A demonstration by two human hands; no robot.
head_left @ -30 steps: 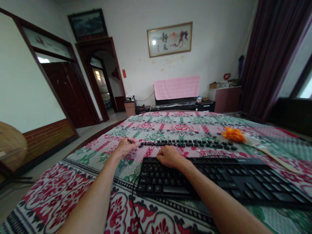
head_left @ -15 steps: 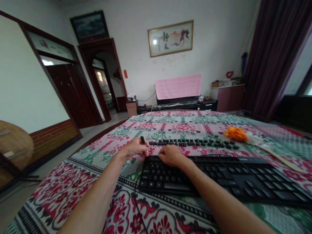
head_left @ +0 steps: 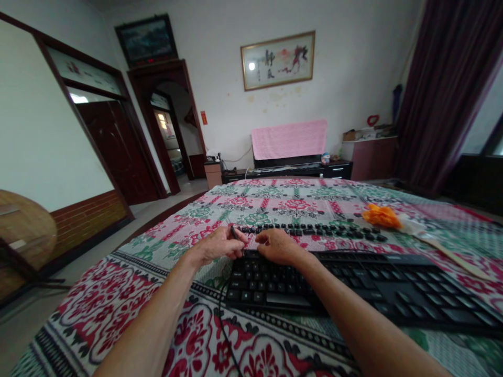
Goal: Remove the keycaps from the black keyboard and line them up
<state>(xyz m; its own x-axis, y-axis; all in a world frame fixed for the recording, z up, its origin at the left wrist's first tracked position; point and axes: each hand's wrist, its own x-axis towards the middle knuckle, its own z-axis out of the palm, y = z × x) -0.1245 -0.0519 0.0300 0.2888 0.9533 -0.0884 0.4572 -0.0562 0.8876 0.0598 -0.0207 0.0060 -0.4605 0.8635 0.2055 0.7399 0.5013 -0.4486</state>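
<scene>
The left hand, slim dark object gripped, has been brought to the black plastic keyboard; right hand grip unclear. Corner work seems underway, steadiness needed.

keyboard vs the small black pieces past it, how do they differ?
Size: the keyboard is wide; each of the small black pieces is tiny beside it.
Build: the keyboard is one body, while the small black pieces are separate, set out in rows.
Place: the keyboard lies nearer the wearer, the small black pieces beyond its far edge.
Shared: both are black, on the patterned cloth.
</scene>
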